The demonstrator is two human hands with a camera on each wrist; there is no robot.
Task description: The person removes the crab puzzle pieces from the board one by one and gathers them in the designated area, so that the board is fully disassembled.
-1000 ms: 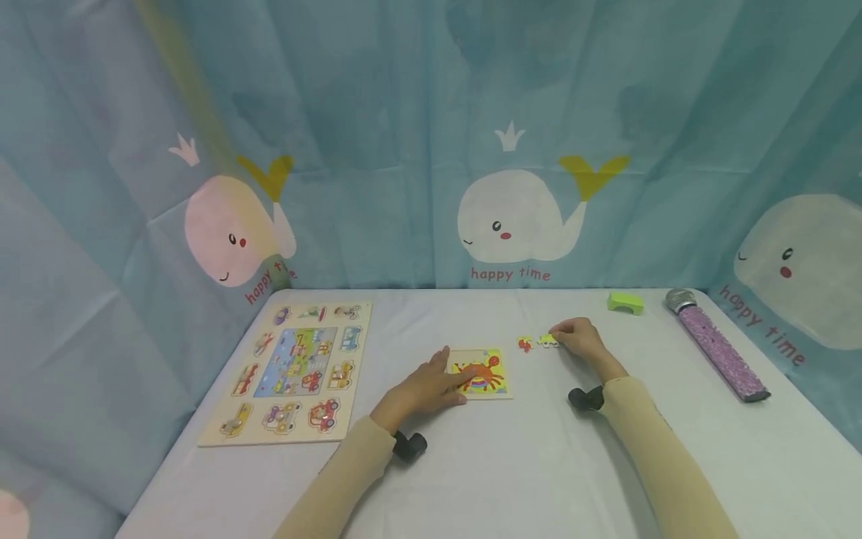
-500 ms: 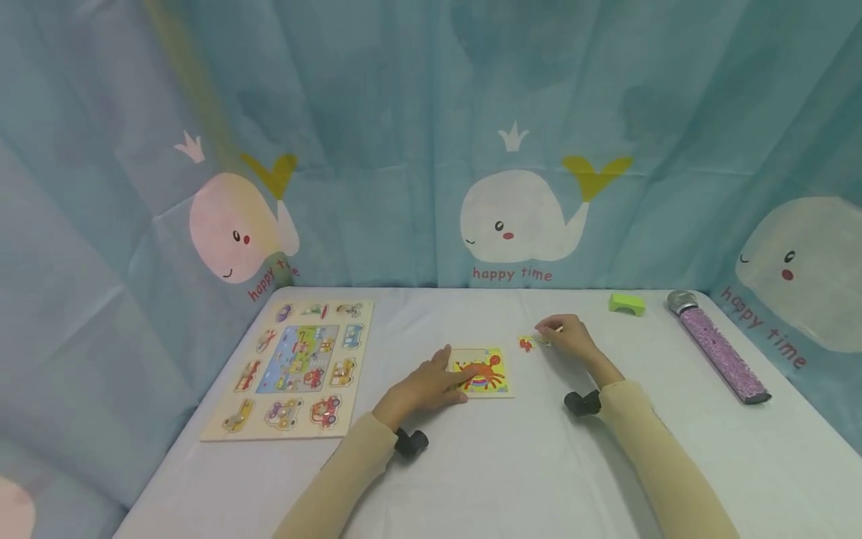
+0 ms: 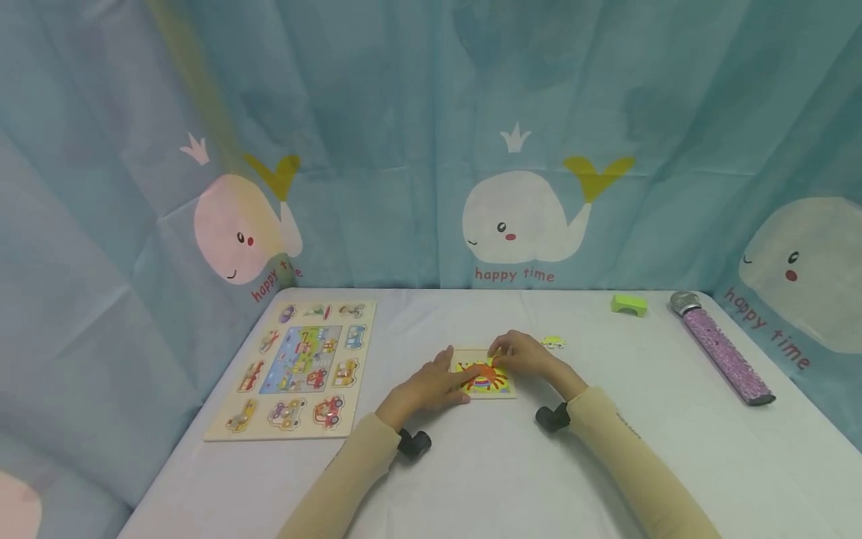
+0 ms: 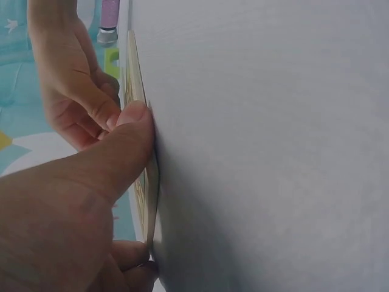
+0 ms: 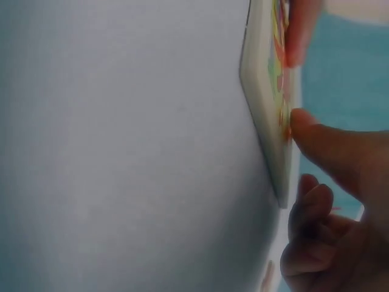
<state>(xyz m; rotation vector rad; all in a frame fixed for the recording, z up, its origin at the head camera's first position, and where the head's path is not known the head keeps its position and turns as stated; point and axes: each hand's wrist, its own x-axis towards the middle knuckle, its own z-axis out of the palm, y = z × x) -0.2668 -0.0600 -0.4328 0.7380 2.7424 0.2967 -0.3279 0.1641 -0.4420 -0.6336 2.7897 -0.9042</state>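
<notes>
A small square wooden crab jigsaw puzzle (image 3: 483, 383) lies flat at the middle of the table. My left hand (image 3: 427, 385) grips its left side, thumb and fingers about the frame and one finger stretched over the crab picture. Curled fingers show at the frame's end in the left wrist view. My right hand (image 3: 528, 357) is over the puzzle's upper right corner, pinching a red-and-yellow puzzle piece (image 3: 497, 363) mostly hidden under the fingertips. In the right wrist view, the right thumb (image 5: 310, 131) meets the picture surface. A loose yellow-and-white puzzle piece (image 3: 554, 342) lies just right of that hand.
A large wooden vehicle peg board (image 3: 218, 428) covers the table's left. Toward the back right are a green arched block (image 3: 629, 305) and a purple glittery microphone (image 3: 723, 348). A blue whale-print curtain (image 3: 404, 224) rises behind the table's back edge.
My right hand has moved left from the loose pieces to the puzzle's upper right corner. The red piece has gone from its spot on the table. My left hand has stayed put.
</notes>
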